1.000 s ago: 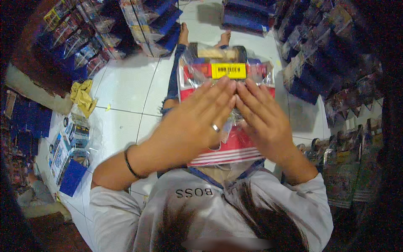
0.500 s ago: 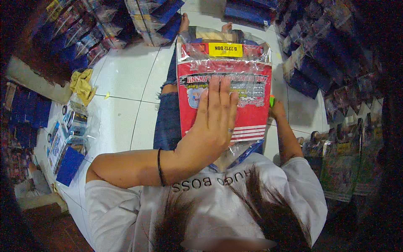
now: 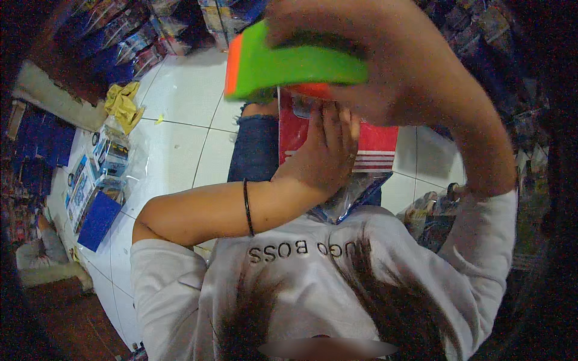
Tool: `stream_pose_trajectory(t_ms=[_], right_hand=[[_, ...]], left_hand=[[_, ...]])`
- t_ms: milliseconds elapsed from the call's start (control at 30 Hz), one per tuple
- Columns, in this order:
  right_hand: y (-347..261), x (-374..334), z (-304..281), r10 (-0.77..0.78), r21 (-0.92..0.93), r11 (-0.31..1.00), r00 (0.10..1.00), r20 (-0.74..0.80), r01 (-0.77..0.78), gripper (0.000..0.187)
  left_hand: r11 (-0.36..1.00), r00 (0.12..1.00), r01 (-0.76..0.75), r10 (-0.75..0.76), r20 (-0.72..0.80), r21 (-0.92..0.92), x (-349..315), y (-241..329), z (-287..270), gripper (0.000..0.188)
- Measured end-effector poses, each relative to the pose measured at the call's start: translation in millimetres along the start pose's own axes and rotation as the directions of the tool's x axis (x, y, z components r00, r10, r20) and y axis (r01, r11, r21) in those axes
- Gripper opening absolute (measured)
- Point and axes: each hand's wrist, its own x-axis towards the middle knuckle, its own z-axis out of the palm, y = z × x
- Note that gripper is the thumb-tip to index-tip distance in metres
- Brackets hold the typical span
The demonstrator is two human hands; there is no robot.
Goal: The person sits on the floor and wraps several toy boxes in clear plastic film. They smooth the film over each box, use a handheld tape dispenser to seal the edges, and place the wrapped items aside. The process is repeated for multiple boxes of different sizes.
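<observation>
A red package (image 3: 376, 143) in clear plastic lies across my lap, its white stripes and crinkled wrap showing near my shirt. My left hand (image 3: 319, 147) rests flat on it with the fingers stretched out. Above the package's far part, close to the camera, my right hand (image 3: 385, 66) is wrapped round a green-and-orange plastic tool (image 3: 289, 69), whose exact kind I cannot make out. The tool and my right arm cover the package's far half. Whether the tool touches the package is hidden.
On the white tiled floor to the left lie a crumpled yellow-brown paper (image 3: 123, 105), a plastic-wrapped blue-and-white box (image 3: 111, 153) and a blue card (image 3: 99, 228). Stacks of plastic-wrapped packages (image 3: 129, 48) surround me. More wrapped packs (image 3: 430, 210) stand at my right.
My right hand has come up from the floor at the right, bringing the green-and-orange tool over the package. My left hand stays flat on the package, which sits slightly further right and nearer.
</observation>
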Motion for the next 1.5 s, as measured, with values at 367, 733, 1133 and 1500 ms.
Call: stream_pose_trajectory(t_ms=[367,733,1133,1500], right_hand=[[-5,14,-16,-0.136,-0.282,0.936,0.955,0.262,0.211,0.056],[26,-222,-6,0.227,-0.521,0.823,0.972,-0.069,-0.229,0.069],[166,-280,252,0.812,-0.146,0.535,0.458,0.361,-0.832,0.045],[81,-290,220,0.964,0.911,0.079,-0.201,-0.173,-0.405,0.056]], left_hand=[[0.999,0.998,-0.032,0.03,-0.062,-0.031,-9,-10,9,0.059],[0.998,0.988,-0.062,0.066,-0.14,0.03,-12,-12,16,0.064],[0.777,0.672,-0.575,0.27,-0.69,-0.256,68,-108,-30,0.029],[0.874,0.963,-0.184,0.252,0.097,-0.449,267,-171,27,0.076]])
